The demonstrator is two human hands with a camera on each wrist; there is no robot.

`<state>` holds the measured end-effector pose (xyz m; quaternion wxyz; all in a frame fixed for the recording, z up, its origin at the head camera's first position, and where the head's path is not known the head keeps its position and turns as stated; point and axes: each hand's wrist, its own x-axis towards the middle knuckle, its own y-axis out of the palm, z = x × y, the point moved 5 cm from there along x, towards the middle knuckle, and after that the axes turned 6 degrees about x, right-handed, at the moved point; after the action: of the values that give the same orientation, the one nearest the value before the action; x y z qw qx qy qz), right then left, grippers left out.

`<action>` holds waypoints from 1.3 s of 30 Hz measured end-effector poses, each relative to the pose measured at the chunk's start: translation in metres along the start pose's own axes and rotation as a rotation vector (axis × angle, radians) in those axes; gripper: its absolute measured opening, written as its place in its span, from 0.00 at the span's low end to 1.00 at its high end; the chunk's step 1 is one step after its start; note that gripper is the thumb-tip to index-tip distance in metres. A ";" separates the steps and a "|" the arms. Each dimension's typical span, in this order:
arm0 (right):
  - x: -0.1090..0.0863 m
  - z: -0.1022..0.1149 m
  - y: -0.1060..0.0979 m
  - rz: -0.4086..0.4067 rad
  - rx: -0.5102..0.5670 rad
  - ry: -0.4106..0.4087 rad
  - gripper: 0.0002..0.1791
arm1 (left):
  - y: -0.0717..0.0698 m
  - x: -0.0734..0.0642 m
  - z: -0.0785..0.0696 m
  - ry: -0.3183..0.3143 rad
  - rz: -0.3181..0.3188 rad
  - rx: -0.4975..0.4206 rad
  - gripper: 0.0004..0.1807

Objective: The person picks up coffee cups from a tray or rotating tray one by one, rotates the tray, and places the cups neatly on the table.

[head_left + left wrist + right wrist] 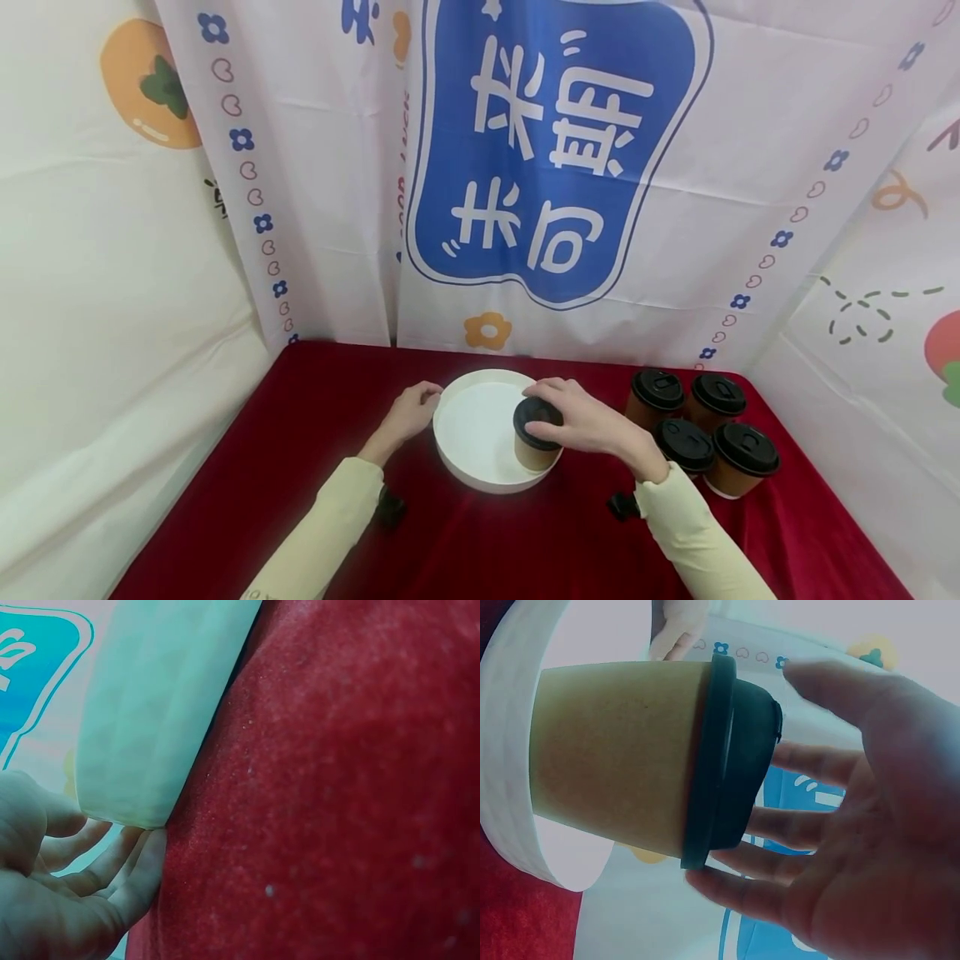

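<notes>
A round white tray with a raised, faceted wall lies on the red cloth. At its left side, my left hand holds the wall, with thumb near the rim and fingertips low at the base in the left wrist view. A brown paper coffee cup with a black lid stands upright inside the tray at the right. My right hand is over this cup, fingers spread loosely around the lid. In the right wrist view the thumb stands apart from the lid, while the fingers reach behind its edge.
Several more lidded coffee cups stand grouped on the right of the red cloth, near my right forearm. White printed curtains enclose the back and both sides.
</notes>
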<state>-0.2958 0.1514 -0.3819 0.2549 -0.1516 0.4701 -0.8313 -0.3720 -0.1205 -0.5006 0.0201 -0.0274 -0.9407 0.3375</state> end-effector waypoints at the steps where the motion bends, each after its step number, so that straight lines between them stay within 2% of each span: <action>1: 0.000 0.000 0.001 0.015 -0.003 0.002 0.29 | 0.000 0.000 0.000 0.003 0.002 -0.001 0.16; 5: 0.001 0.000 0.005 0.064 -0.017 0.009 0.30 | 0.001 -0.001 -0.001 -0.003 0.007 -0.016 0.17; 9: 0.003 -0.001 0.010 0.080 -0.038 0.021 0.33 | 0.001 -0.003 0.000 -0.006 0.006 -0.005 0.17; 17: 0.008 -0.004 0.012 0.048 -0.082 0.055 0.35 | 0.002 -0.001 0.000 -0.005 0.003 0.011 0.17; 23: 0.009 -0.003 0.010 0.028 -0.085 0.042 0.34 | 0.002 -0.001 -0.002 -0.005 0.001 0.017 0.16; 31: 0.005 -0.007 0.001 -0.020 -0.057 0.040 0.35 | 0.001 -0.005 -0.003 0.000 -0.001 0.023 0.17; 39: -0.007 -0.011 -0.026 -0.109 -0.008 0.026 0.35 | 0.000 -0.007 -0.004 -0.008 0.001 0.009 0.16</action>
<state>-0.3030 0.1743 -0.3649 0.2026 -0.1672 0.4676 -0.8440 -0.3652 -0.1180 -0.4978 0.0165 -0.0264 -0.9392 0.3419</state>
